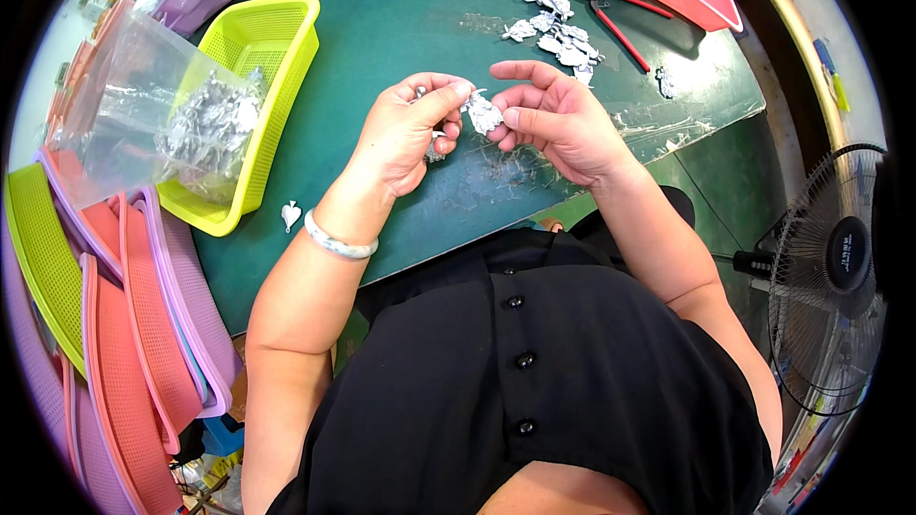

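Silver piece [482, 113], small, metal, leaf-like in outline: held above the near part of the green table [401, 248], in front of the body, where it can be seen and reached from both sides.

Left hand [412, 129]: thumb and forefinger clamped on the piece's upper left, seemingly to steady it while most of its face is left exposed. Further silver metal [436, 147] is seen at the curled lower fingers, perhaps held in reserve; its form cannot be told.

Right hand [558, 124]: thumb and fingers brought to the piece's lower right edge, forefinger raised clear. Whether the edge is pinched or merely touched cannot be told.

Loose pieces [563, 38], silver: spread beyond the right hand, presumably so that they can be picked up singly.

Pliers [611, 19], red-handled: laid beside these, jaws pointed away from the right hand, handles turned rightward, probably for easy reach.

Yellow-green basket [303, 48]: set at the left. By it a clear bag [110, 100] of silver pieces is supported, its loose end draped over the rim, likely to prevent spilling.

Spade-shaped piece [290, 216]: laid alone near the basket.
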Motion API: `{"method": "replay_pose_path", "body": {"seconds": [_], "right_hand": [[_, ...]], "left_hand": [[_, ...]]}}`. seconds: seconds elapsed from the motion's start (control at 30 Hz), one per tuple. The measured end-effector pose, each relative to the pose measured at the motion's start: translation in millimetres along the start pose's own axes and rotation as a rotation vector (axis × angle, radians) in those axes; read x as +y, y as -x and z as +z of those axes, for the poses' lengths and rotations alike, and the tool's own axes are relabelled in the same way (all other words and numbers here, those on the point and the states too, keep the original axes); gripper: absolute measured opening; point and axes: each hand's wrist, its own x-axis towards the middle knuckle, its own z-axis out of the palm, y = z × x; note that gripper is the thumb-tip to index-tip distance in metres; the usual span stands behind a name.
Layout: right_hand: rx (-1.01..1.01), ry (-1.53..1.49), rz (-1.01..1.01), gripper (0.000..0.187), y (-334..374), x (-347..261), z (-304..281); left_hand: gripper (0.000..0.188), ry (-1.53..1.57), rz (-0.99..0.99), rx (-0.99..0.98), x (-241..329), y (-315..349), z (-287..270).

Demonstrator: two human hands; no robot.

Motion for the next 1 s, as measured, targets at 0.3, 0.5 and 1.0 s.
{"method": "replay_pose_path", "body": {"seconds": [0.3, 0.5, 1.0], "right_hand": [[0.009, 0.006, -0.014, 0.045, 0.3, 0.2, 1.9], [0.029, 0.041, -0.045, 0.046, -0.4, -0.1, 4.1], [0.075, 1.078, -0.79, 0.052, -3.5, 12.0, 23.3]], "left_hand": [[0.02, 0.019, 0.004, -0.008, 0.0, 1.1, 0.4], [0.02, 0.059, 0.004, -0.014, -1.1, 0.1, -0.8], [0.02, 0.271, -0.008, -0.14, -4.1, -4.0, -3.5]]}}
